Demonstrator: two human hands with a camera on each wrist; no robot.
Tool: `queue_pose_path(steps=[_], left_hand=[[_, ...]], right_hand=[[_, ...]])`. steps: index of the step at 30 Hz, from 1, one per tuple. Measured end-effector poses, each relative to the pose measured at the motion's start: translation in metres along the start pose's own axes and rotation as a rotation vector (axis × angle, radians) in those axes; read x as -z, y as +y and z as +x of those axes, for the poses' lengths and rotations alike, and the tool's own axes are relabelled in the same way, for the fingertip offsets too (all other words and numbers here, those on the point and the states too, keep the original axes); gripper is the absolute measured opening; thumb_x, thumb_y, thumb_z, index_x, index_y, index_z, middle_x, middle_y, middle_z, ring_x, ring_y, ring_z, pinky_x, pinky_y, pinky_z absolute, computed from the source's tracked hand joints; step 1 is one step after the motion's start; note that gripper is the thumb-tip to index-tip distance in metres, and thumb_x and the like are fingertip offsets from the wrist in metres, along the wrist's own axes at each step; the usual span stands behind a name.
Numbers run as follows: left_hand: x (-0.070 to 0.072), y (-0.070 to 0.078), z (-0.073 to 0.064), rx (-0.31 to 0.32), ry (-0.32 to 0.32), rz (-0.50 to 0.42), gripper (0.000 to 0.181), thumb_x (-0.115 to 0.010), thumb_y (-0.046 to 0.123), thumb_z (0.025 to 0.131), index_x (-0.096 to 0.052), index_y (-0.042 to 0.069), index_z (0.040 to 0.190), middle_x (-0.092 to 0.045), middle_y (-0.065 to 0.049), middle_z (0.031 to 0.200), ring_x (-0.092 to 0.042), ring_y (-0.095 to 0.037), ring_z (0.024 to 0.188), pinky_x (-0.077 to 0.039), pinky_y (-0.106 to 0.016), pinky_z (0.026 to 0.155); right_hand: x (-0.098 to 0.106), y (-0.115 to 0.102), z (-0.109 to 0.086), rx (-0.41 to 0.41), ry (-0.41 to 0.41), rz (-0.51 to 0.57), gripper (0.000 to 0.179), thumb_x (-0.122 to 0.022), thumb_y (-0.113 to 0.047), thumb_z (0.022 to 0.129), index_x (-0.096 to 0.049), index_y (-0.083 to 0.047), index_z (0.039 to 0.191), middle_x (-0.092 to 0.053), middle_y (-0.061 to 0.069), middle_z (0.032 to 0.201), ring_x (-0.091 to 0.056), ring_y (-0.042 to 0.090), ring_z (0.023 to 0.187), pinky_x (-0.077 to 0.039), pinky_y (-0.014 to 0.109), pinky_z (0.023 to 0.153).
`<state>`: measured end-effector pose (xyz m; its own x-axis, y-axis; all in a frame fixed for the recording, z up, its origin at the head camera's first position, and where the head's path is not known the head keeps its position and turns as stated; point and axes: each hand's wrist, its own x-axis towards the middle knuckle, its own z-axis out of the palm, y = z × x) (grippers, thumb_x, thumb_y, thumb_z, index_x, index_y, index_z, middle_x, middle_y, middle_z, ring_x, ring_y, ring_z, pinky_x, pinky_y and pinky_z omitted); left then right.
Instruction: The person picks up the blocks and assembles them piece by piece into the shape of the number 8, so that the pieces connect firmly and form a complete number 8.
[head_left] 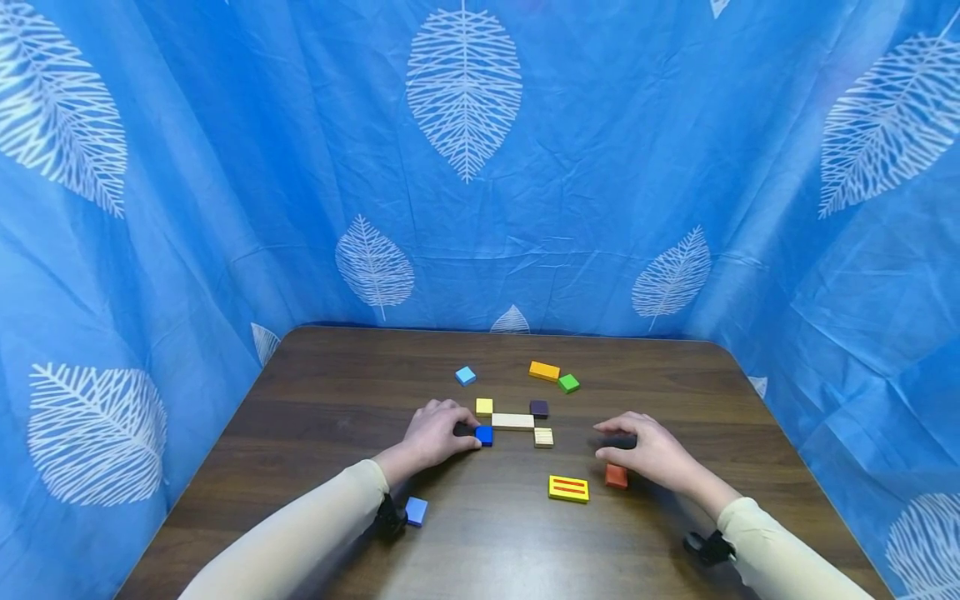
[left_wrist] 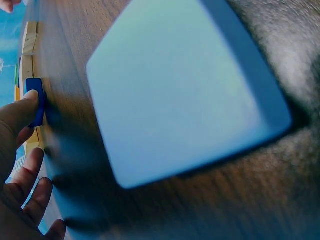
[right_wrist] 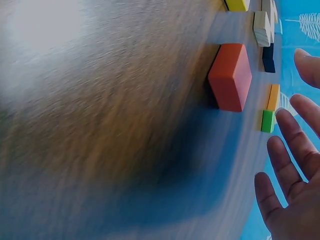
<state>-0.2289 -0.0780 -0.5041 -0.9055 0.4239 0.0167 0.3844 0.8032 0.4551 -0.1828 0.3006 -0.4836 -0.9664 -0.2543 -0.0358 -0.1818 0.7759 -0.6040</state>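
My left hand (head_left: pixel 437 433) pinches a dark blue block (head_left: pixel 485 436) between thumb and index finger; its other fingers spread loosely in the left wrist view. The block lies by the left end of a long pale wooden block (head_left: pixel 513 422). A pale yellow block (head_left: pixel 484 407) sits behind it. At the long block's right end are a dark purple block (head_left: pixel 538 408) and a small striped wooden block (head_left: pixel 543 437). My right hand (head_left: pixel 651 448) hovers over the table with fingers apart, holding nothing. Near it lies a red block (right_wrist: pixel 231 77).
A yellow block with red stripes (head_left: pixel 568 488) lies in front. Light blue (head_left: pixel 466 375), orange (head_left: pixel 544 370) and green (head_left: pixel 568 383) blocks lie farther back. Another blue block (left_wrist: pixel 185 95) is close beneath the left wrist. Blue leaf-print curtains (head_left: pixel 465 250) surround the wooden table (head_left: pixel 360 358).
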Motion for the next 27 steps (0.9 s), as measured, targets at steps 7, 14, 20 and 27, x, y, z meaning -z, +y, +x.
queue_pose_path(steps=[7,14,20,27], left_hand=[[0.000,0.000,0.000,0.005,-0.003,-0.003,0.026,-0.079,0.042,0.090,-0.077,0.024,0.109,-0.065,0.002,0.112,-0.054,-0.025,0.109,-0.042,-0.052,0.098],[-0.001,0.000,0.001,0.004,-0.005,-0.003,0.026,-0.079,0.042,0.090,-0.076,0.024,0.108,-0.065,0.002,0.112,-0.053,-0.025,0.109,-0.041,-0.052,0.098],[0.000,0.002,0.002,0.010,-0.010,-0.003,0.025,-0.079,0.042,0.090,-0.076,0.025,0.108,-0.065,0.002,0.112,-0.054,-0.026,0.111,-0.041,-0.053,0.100],[0.002,0.002,0.000,0.004,-0.010,0.003,0.024,-0.080,0.040,0.089,-0.075,0.024,0.107,-0.065,0.002,0.109,-0.054,-0.028,0.110,-0.042,-0.054,0.098]], right_hand=[[0.005,0.004,-0.015,-0.026,0.000,-0.001,0.047,-0.080,-0.044,0.088,-0.071,-0.019,0.126,-0.066,-0.001,0.121,-0.054,0.033,0.122,-0.043,0.062,0.099],[0.004,0.013,-0.029,-0.025,0.001,-0.034,0.049,-0.080,-0.050,0.085,-0.073,-0.021,0.124,-0.066,-0.004,0.120,-0.053,0.031,0.119,-0.044,0.059,0.095],[0.000,0.019,-0.038,-0.031,0.013,-0.059,0.050,-0.082,-0.054,0.082,-0.073,-0.025,0.122,-0.066,-0.008,0.118,-0.053,0.027,0.118,-0.044,0.056,0.095],[-0.003,0.024,-0.046,-0.002,0.067,-0.077,0.049,-0.084,-0.053,0.080,-0.075,-0.025,0.119,-0.066,-0.010,0.113,-0.052,0.027,0.115,-0.042,0.052,0.094]])
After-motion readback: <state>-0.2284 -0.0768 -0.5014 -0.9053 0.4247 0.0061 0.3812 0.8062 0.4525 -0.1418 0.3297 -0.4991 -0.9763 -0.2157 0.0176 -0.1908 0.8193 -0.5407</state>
